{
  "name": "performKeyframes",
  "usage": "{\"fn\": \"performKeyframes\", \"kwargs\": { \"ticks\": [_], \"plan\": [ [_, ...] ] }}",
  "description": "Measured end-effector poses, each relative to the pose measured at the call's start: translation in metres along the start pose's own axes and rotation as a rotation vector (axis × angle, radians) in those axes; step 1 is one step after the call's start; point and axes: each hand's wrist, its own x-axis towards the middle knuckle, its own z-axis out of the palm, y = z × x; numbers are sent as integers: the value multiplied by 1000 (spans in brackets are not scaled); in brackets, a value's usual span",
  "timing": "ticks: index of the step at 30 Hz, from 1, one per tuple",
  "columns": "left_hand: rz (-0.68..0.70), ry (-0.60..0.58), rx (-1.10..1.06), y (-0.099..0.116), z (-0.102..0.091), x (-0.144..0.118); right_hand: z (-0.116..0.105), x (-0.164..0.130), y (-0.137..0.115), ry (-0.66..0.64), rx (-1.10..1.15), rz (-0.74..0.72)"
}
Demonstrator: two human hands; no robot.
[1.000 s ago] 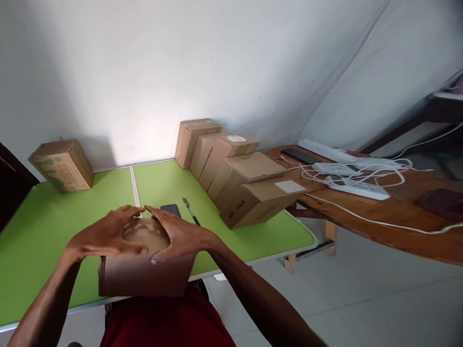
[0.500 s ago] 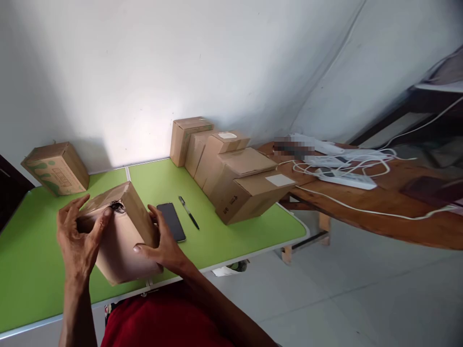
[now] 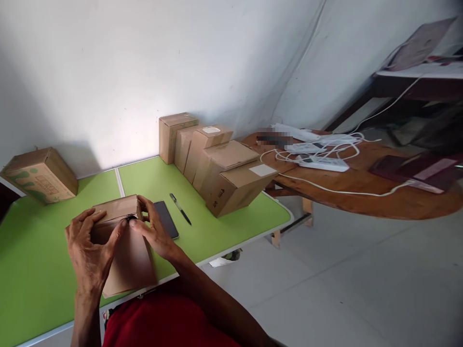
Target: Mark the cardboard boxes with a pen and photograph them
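Hands clasp a cardboard box [image 3: 126,250] at the green table's [image 3: 32,250] near edge: left hand [image 3: 90,253] wraps its left side, right hand [image 3: 154,231] grips its top corner. Beside lie a phone [image 3: 165,219] and pen [image 3: 180,208].

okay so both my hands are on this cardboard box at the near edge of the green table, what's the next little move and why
Probably slide the cardboard box a little further onto the green table. Its near end seems to overhang the table's edge, and both the left hand and right hand grip it near the top, by a dark torn spot.
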Motion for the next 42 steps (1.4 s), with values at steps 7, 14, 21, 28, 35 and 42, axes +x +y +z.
{"fn": "performKeyframes", "kwargs": {
  "ticks": [7, 14, 21, 28, 35, 42],
  "plan": [
    [-23, -5, 98, -2, -3, 1, -1, -5, 0, -80, -31, -31],
    [32, -15, 163, 2, -6, 3, 6, 0, -7, -28, -58, -25],
    [65, 28, 169, 3, -3, -1, 9, 6, -3, -11, -143, -45],
    [147, -153, 137, -21, -25, 21, -2, 12, -1, -56, -64, -80],
    [7, -300, -382, -45, -18, 33, -13, 10, 9, -90, -26, -53],
    [-20, -307, -437, -48, -15, 31, -86, 7, 26, 150, -746, 280]
  ]
}}
